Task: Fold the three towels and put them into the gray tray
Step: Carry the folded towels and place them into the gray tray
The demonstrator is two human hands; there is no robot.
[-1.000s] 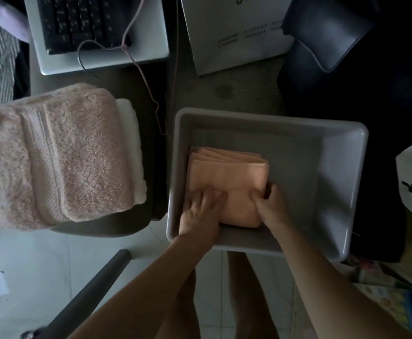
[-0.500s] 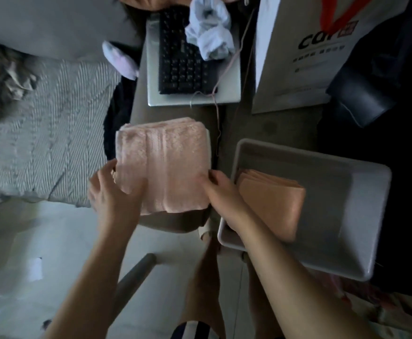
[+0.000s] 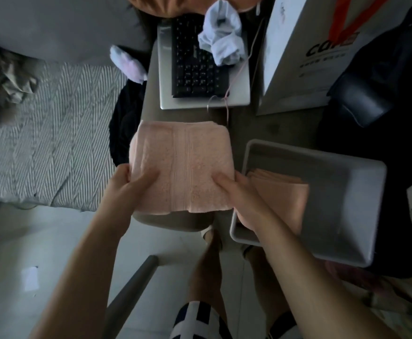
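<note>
A thick folded pink towel is held above the small table's near end. My left hand grips its near left edge, thumb on top. My right hand grips its near right edge. To the right lies the gray tray, and a folded orange towel rests flat in its left half. My right forearm crosses the tray's near left corner. The white towel seen earlier under the pink one is hidden.
A keyboard on a laptop with a crumpled white cloth lies at the table's far end. A white paper bag and a dark bag stand right. A striped bed is left. A chair leg and my legs are below.
Both hands left the orange towel in the tray and moved left to the pink towel. They now grip its near edge, and the towel looks slightly lifted.
</note>
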